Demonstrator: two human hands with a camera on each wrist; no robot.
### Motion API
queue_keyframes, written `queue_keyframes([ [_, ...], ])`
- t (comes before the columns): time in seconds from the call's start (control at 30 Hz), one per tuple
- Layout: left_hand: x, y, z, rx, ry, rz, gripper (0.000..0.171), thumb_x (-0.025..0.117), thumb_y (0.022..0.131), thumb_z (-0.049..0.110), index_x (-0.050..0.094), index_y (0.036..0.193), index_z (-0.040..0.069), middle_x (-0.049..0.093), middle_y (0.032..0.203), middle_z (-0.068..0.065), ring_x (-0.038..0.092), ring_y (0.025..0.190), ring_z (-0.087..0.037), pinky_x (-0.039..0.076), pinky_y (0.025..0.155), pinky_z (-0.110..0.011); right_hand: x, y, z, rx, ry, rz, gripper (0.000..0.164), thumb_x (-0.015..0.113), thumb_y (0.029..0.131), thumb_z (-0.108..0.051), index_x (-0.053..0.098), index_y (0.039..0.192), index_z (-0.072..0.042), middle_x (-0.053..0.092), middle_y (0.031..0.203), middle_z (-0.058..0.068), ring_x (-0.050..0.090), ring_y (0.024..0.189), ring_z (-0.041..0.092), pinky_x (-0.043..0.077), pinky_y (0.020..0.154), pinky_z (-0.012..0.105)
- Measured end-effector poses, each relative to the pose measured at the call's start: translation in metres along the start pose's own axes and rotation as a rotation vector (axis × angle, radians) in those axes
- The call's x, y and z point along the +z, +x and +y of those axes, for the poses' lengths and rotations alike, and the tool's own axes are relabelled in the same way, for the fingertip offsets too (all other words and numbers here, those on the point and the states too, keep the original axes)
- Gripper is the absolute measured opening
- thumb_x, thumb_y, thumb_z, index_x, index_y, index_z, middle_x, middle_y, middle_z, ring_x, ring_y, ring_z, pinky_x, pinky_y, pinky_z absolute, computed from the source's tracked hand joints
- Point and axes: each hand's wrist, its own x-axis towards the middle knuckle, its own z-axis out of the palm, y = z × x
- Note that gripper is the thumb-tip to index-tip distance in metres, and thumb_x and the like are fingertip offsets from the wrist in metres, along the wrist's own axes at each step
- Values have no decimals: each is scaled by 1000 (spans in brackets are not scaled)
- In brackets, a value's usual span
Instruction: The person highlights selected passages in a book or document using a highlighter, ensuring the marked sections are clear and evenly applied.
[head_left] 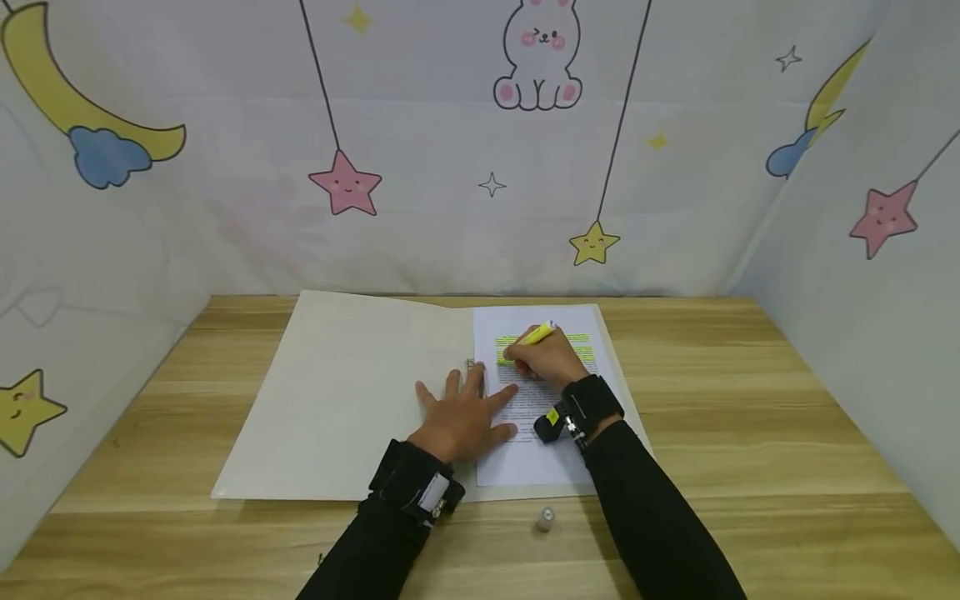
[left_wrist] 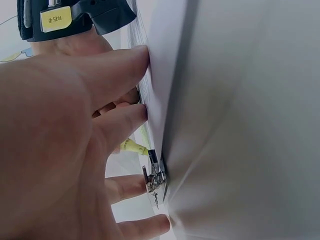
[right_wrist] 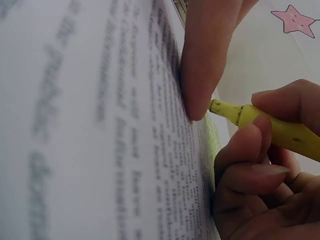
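A yellow highlighter [head_left: 538, 334] is pinched in my right hand [head_left: 553, 360], its tip at the left end of a text line on the printed sheet [head_left: 525, 462]. Several lines in the upper part of the sheet carry yellow marking. My left hand [head_left: 459, 423] rests with fingers spread across the sheet's left edge and the open white folder [head_left: 352, 400]. In the left wrist view, a metal clip [left_wrist: 156, 180] at the folder's spine sits by those fingers. The right wrist view shows the highlighter [right_wrist: 285, 135] close to a left fingertip, which partly hides its tip.
A small greyish cap [head_left: 545, 520] stands on the wooden table [head_left: 750, 467] in front of the folder. Fabric walls [head_left: 435, 242] printed with stars, moons and a rabbit enclose the table at the back and both sides.
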Motion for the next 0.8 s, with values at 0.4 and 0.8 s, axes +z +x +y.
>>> queue_keyframes([
  [0.4,-1,-1,0,3,-8,-15,59,56,95,56,41,150,40,24,161,-15,24,144,-45,18,103,-84,2,-7,-8,11,-93,39,21,78,82,-15,58,76,-11,57,51,1,50,49,15,41,52,28],
  [0.8,-2,-2,2,4,-10,-12,58,55,95,55,41,150,40,24,161,-15,24,144,-44,18,103,-84,0,-7,-7,35,-117,64,21,78,82,-16,58,77,-10,58,53,2,53,50,15,41,52,28],
])
